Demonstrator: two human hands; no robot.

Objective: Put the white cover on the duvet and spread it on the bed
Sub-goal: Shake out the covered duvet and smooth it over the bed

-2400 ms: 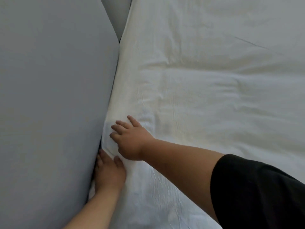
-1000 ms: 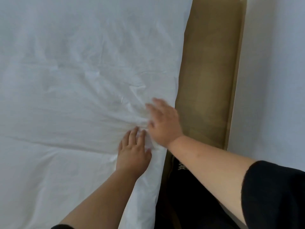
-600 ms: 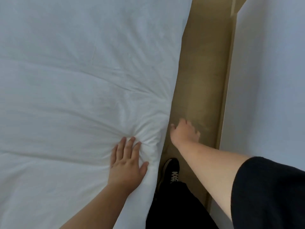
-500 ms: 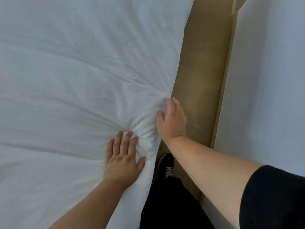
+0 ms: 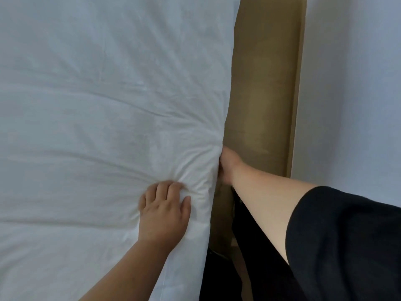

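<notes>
White cotton fills the left two-thirds of the head view: the covered duvet (image 5: 97, 105) lies spread over the bed, its right edge running from 12 o'clock down to 6 o'clock. Creases radiate outward from a gathered spot at that edge, a little right of and below centre.

Left hand (image 5: 163, 211): palm down on the duvet just at 7 o'clock of the gathered spot. Its fingers (image 5: 161, 189) are curled into the cloth and the thumb (image 5: 186, 203) lies toward the edge, so that a small ridge of fabric is bunched between them; the hand grasps this fold.

Right hand (image 5: 226, 165): at the duvet's edge, at 3 o'clock of the gathered spot, touching the cloth where the creases meet. Its fingers go behind the hanging edge and are hidden, so whether it grasps the fabric cannot be told. A black sleeve (image 5: 347, 246) covers the upper arm at 4 o'clock.

Brown floor (image 5: 264, 83) forms a strip beside the bed; a pale wall (image 5: 351, 83) bounds it at 3 o'clock.
</notes>
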